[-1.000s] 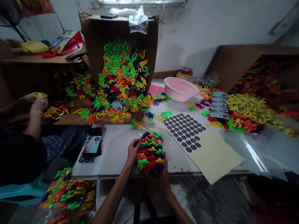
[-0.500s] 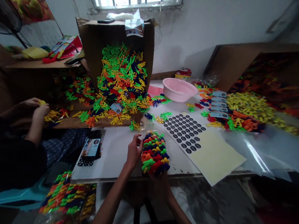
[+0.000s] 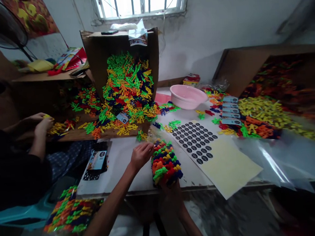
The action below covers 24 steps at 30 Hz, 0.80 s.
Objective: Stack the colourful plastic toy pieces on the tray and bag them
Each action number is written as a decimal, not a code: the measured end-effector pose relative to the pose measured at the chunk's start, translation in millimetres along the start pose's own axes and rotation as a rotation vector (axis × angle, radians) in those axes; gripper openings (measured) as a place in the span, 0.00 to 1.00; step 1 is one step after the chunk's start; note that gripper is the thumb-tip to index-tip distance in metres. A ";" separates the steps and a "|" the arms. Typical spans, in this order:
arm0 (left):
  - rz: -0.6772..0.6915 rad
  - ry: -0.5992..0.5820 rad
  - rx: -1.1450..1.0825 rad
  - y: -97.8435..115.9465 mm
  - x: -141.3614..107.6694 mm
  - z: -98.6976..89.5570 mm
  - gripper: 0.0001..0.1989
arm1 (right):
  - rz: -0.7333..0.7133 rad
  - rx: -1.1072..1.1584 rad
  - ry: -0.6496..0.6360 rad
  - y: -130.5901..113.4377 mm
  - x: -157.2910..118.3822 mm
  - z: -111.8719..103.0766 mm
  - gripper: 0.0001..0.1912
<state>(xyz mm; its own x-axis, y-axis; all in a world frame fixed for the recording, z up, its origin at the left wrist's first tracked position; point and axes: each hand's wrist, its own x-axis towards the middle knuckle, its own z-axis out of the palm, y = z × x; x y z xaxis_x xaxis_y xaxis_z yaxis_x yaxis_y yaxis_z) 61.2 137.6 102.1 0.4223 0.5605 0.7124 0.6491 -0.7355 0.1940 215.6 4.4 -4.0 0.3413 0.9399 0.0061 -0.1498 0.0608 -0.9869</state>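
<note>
A clear plastic bag (image 3: pixel 166 162) is packed with rows of small red, green, yellow, orange and blue plastic figures. It sits at the table's front edge, its loose film mouth at the far end. My left hand (image 3: pixel 142 155) is at the bag's upper left side, fingers drawn together and apparently pinching the film. Beneath the near end, my right hand (image 3: pixel 173 190) grips the bag from below, its fingers mostly hidden. Right of the bag lies a sheet of round black stickers (image 3: pixel 194 142), partly peeled down to bare yellowish backing.
Loose figures spill from an upright cardboard box (image 3: pixel 156 60). A pink basin (image 3: pixel 187 98) stands behind the sticker sheet. Printed cards (image 3: pixel 97 160) lie left, clear bags (image 3: pixel 273 156) right. Filled bags (image 3: pixel 69 214) are low left. A co-worker's hands (image 3: pixel 40 124) handle yellow pieces.
My left hand's fingers have come together and shifted over the bag's upper edge. The bag has turned slightly and sits a little farther right in view. The camera view has tilted slightly.
</note>
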 end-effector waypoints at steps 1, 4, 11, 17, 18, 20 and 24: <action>-0.019 0.006 0.000 -1.0 -2.7 0.4 0.09 | -0.024 -0.009 0.029 -0.2 1.8 -0.7 0.35; -0.183 -0.008 -0.030 -6.1 -10.9 7.1 0.09 | -0.096 -0.059 0.099 -1.6 8.9 -4.2 0.33; -0.555 -0.010 -0.401 -7.5 -23.9 26.4 0.10 | -0.023 -0.052 0.137 -5.3 17.3 -5.0 0.37; -0.570 -0.009 -0.425 3.5 -38.1 31.8 0.06 | 0.039 0.095 0.167 -8.1 9.8 12.3 0.41; -0.567 0.011 -0.427 5.9 -39.7 32.5 0.06 | 0.050 0.122 0.172 -10.5 8.3 15.2 0.41; -0.529 0.046 -0.435 10.8 -42.5 33.6 0.06 | 0.083 0.183 0.175 -16.4 6.1 19.4 0.42; -0.358 0.050 -0.392 20.3 -49.1 33.5 0.08 | 0.216 0.336 0.162 -26.5 5.6 20.5 0.44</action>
<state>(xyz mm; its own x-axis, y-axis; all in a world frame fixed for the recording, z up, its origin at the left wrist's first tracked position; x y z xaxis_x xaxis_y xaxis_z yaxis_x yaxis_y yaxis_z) 74.8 107.9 48.4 0.1805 0.7908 0.5849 0.4575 -0.5939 0.6618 202.4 15.0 25.4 0.4063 0.8799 -0.2463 -0.5180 -0.0003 -0.8554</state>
